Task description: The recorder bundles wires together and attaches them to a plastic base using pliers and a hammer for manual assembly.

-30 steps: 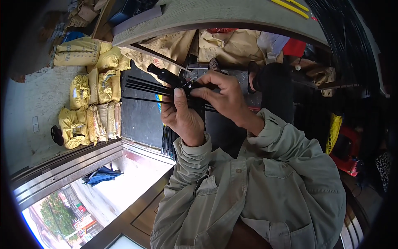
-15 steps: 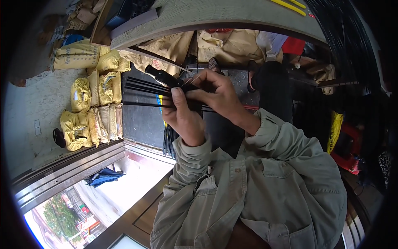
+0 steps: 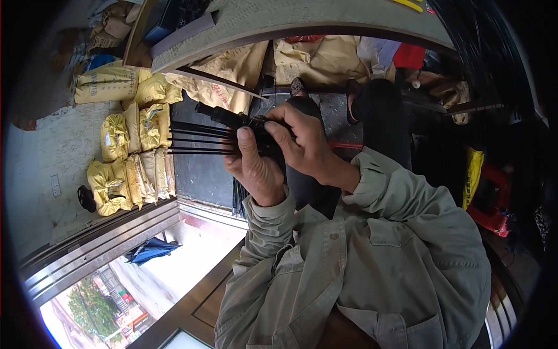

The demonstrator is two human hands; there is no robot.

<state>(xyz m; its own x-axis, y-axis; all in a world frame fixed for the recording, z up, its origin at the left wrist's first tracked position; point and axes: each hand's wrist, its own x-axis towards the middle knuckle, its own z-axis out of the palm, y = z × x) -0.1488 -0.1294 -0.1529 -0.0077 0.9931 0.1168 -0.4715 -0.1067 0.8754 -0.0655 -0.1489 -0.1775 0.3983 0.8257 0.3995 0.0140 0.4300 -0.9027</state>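
My left hand (image 3: 256,171) is closed around a bundle of thin black rods (image 3: 197,139), its thumb pointing up. The rods fan out to the left, roughly level. Above them a black cylindrical piece (image 3: 224,116) juts up and left from between my hands. My right hand (image 3: 305,142) presses thumb and bent fingers together at the inner end of that piece, close to the left thumb. What exactly its fingertips pinch is hidden in the dark cluster there. Under my left hand more thin black rods (image 3: 238,198) stand in a bunch near the floor.
A grey worktop (image 3: 325,14) crosses the far side, with brown paper sacks (image 3: 319,61) below it. Yellow sacks (image 3: 116,139) are stacked along the left wall. Long black strands (image 3: 476,52) hang at far right. A blue umbrella (image 3: 152,250) lies beyond the doorway at lower left.
The black cylindrical piece has tilted lower and shifted left. My right hand has moved a little down and its fingers have closed in on it. The rods have spread slightly differently.
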